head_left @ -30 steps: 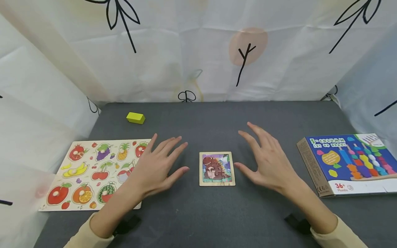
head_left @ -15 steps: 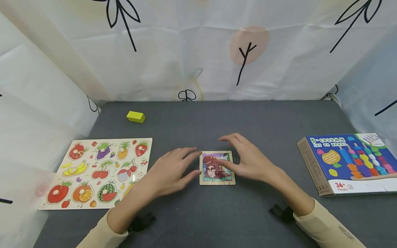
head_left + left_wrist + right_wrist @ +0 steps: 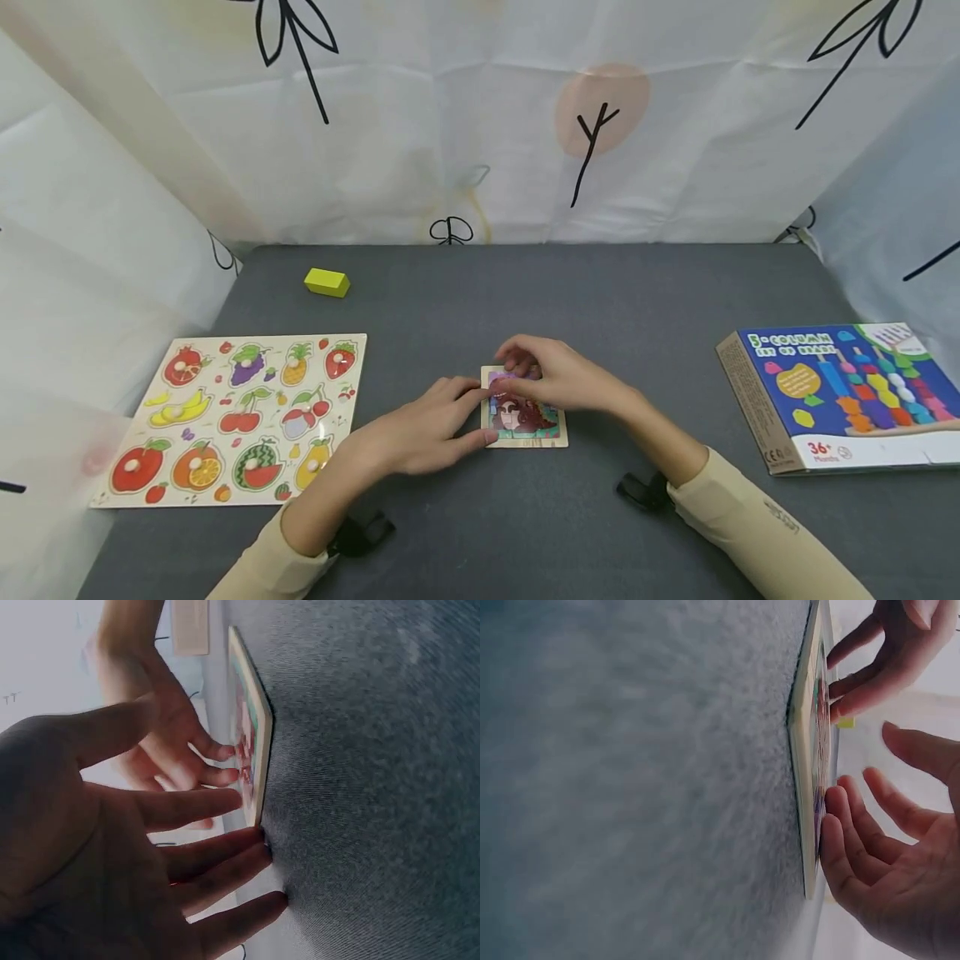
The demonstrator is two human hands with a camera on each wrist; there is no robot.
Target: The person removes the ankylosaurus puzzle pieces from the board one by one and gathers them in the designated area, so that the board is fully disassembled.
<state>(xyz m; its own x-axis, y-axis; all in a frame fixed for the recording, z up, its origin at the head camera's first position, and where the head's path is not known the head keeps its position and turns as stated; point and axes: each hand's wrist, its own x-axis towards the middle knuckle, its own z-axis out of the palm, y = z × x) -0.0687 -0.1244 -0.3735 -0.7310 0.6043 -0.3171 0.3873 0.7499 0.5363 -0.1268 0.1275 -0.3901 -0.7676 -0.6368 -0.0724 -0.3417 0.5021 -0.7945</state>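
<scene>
A small square wooden jigsaw puzzle [image 3: 528, 419] with a brown dinosaur picture lies flat on the dark grey table. At its left edge rests my left hand [image 3: 420, 429], with fairly straight fingers; in the left wrist view its fingertips [image 3: 253, 836] meet the puzzle's edge and the table. My right hand [image 3: 562, 375] is over the puzzle's upper part. Its fingers are loosely bent, and in the right wrist view the fingertips [image 3: 831, 825] are at the picture surface, with the thumb held apart. Neither hand grips anything. The upper part of the picture is partly hidden by the right hand.
A fruit peg board [image 3: 225, 425] lies to the left. Behind it sits a yellow-green block [image 3: 327, 282]. On the right is a blue boxed column toy [image 3: 847, 396]. White patterned cloth [image 3: 480, 125] encloses the table at the back and sides.
Both hands have come inward from either side of the puzzle. The left has reached its left edge; the right has moved left over it, its fingers bending more. The puzzle stays in place.
</scene>
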